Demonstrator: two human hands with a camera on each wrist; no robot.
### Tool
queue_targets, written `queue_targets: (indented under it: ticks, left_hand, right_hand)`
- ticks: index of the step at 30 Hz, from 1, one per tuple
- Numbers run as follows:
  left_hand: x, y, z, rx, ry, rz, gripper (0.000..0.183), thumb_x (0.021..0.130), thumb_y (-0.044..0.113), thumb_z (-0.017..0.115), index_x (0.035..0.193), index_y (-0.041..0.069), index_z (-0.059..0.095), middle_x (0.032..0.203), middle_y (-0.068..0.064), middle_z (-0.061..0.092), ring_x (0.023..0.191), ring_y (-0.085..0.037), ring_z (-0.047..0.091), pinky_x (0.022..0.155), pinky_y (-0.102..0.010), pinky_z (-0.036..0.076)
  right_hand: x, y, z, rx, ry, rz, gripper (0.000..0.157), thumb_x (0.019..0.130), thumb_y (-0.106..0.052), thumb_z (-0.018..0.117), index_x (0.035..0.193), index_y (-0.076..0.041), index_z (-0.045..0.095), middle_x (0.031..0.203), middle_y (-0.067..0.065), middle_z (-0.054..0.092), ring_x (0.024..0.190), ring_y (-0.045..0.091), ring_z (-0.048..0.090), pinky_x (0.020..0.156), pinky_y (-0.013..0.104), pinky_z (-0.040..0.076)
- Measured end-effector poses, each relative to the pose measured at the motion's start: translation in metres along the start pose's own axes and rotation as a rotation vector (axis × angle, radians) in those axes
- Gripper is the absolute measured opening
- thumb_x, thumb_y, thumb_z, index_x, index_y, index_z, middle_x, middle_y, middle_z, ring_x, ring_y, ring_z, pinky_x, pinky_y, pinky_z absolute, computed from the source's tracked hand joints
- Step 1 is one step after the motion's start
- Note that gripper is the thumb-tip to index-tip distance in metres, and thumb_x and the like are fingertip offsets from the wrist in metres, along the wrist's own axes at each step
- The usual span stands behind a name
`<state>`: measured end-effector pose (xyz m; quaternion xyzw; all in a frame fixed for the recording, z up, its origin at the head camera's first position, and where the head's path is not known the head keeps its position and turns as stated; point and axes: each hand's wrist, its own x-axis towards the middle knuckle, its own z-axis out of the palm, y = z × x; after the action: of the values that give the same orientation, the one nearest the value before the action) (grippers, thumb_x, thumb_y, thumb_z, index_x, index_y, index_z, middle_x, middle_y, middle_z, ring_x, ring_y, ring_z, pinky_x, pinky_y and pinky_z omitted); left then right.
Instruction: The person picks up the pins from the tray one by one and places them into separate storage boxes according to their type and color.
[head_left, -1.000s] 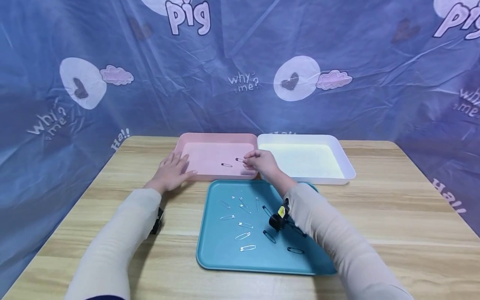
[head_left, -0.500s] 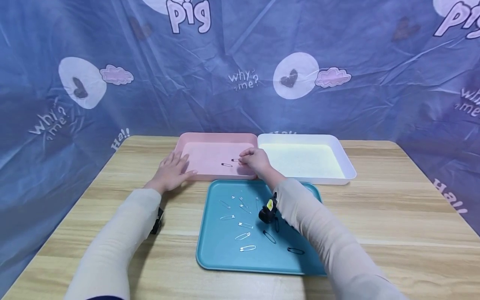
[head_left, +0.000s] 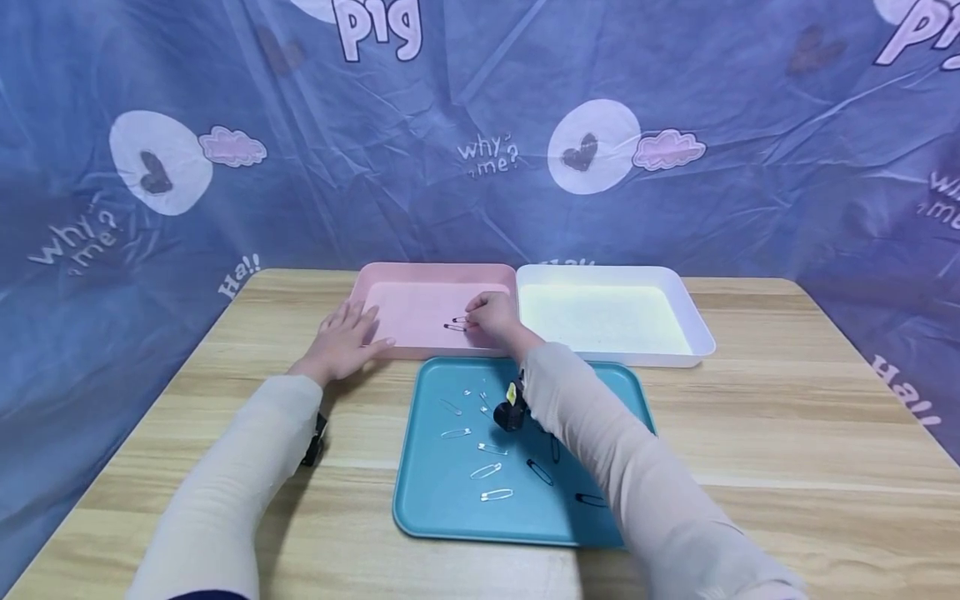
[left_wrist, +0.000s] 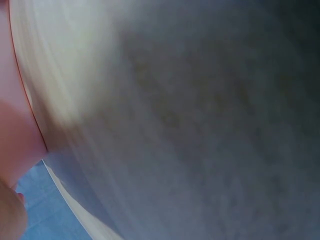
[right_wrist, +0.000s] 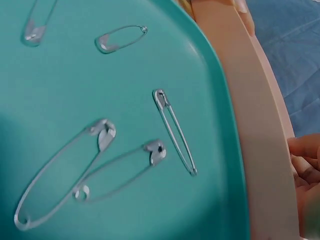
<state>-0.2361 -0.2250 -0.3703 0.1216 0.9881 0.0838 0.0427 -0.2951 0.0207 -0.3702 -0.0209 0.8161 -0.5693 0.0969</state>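
Right hand (head_left: 493, 316): grip pinches a black safety pin (head_left: 458, 320) inside the pink tray (head_left: 408, 304), just beside a second black pin (head_left: 453, 327). Left hand (head_left: 339, 345): grip released, fingers spread, resting on the tray's left side.

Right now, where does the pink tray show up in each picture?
Head: the pink tray, near the middle, left of the white tray and beyond the teal tray.
Left wrist: a slice of the pink tray, along the left edge.
Right wrist: the pink tray, running down right of the teal tray.
Shared landmark: the blue backdrop, visible in all three.
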Motion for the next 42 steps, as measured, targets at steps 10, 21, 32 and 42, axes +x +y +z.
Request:
queue_targets:
  ticks: [10,21,32,42]
  left_hand:
    - [-0.001,0.002,-0.001,-0.002,0.005,0.005,0.077,0.084,0.060,0.027,0.138,0.006,0.014,0.141,-0.021,0.004,0.126,-0.039,-0.002,0.100,-0.052,0.001]
    - [0.001,0.002,-0.001,0.000,0.002,-0.005,0.077,0.084,0.059,0.028,0.138,0.006,0.014,0.141,-0.020,0.004,0.126,-0.039,-0.002,0.100,-0.051,0.001]
    - [0.000,0.003,-0.001,-0.003,0.011,-0.002,0.079,0.083,0.061,0.027,0.138,0.006,0.015,0.141,-0.021,0.005,0.126,-0.038,-0.002,0.100,-0.051,0.002]
    - [0.001,0.003,-0.001,-0.005,0.018,-0.008,0.077,0.084,0.059,0.029,0.138,0.005,0.015,0.141,-0.021,0.005,0.126,-0.039,-0.001,0.100,-0.051,0.002]
  right_hand:
    - [0.004,-0.002,0.008,-0.059,0.014,0.036,0.008,0.077,0.007,0.056,0.083,0.007,0.061,0.071,0.013,0.060,0.059,0.017,0.059,0.052,0.021,0.048]
    - [0.011,-0.003,0.012,-0.123,0.022,0.117,0.008,0.078,0.006,0.053,0.081,0.004,0.060,0.070,0.012,0.060,0.052,0.013,0.056,0.049,0.021,0.048]
    - [0.002,-0.009,0.005,-0.375,0.022,0.024,0.011,0.079,-0.006,0.054,0.078,-0.002,0.064,0.058,0.004,0.057,0.053,0.013,0.051,0.046,0.019,0.039]
    - [-0.005,-0.011,0.001,-0.270,-0.035,-0.062,0.014,0.081,-0.010,0.057,0.089,0.001,0.062,0.079,0.010,0.060,0.071,0.020,0.056,0.057,0.021,0.043]
